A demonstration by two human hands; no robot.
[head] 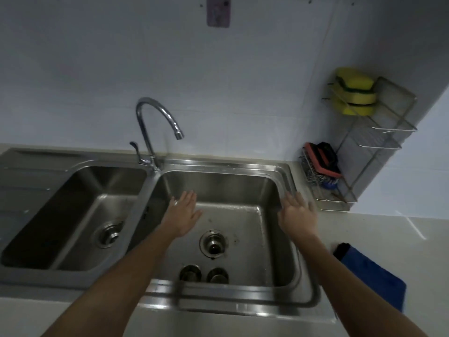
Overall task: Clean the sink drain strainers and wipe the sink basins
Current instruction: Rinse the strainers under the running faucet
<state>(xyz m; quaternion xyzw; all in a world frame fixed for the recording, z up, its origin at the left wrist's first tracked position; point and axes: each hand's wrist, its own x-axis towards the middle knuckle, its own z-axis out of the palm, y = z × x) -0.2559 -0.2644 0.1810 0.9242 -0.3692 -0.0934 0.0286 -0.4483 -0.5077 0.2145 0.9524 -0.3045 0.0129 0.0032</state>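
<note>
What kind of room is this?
Most likely a kitchen: there is a steel double sink with a curved tap, and a wire rack on the wall holds yellow sponges.

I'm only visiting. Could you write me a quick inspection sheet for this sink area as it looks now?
Surface: pale counter, steel double sink; right basin floor spotted.
Job's things: two round metal pieces, likely strainers, lie in the right basin near its open drain; blue cloth on the counter.
Clutter: yellow sponges and a scrubber in the wire rack.
Hands: left hand and right hand both open, holding nothing.
Cables: nothing seen.
Surroundings: tap, pale wall.
</note>
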